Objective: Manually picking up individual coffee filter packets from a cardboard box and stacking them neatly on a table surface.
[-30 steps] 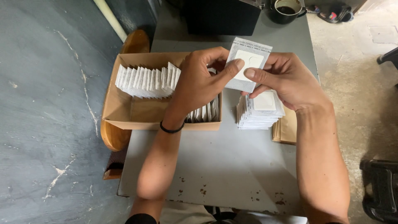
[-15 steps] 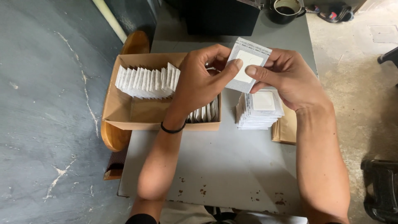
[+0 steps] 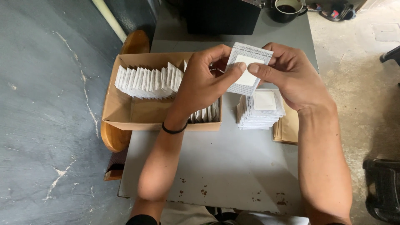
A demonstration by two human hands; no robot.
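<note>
Both of my hands hold one small white sachet (image 3: 248,68) with a plain white square in its middle, up above the table. My left hand (image 3: 204,81) pinches its left edge with the thumb on the front. My right hand (image 3: 291,77) grips its right side, thumb on the front too. Under the sachet lies a stack of like sachets (image 3: 260,110) on the grey table (image 3: 216,162). To the left, an open cardboard box (image 3: 121,110) holds several more sachets standing on edge in a row (image 3: 146,81).
A black box (image 3: 221,16) and a dark mug (image 3: 287,9) stand at the table's far end. Brown envelopes (image 3: 287,129) lie right of the stack. A wooden seat (image 3: 114,139) pokes out under the cardboard box. A black object (image 3: 381,187) sits on the floor at right.
The sachet and both hands have shifted very slightly; the grip is the same.
</note>
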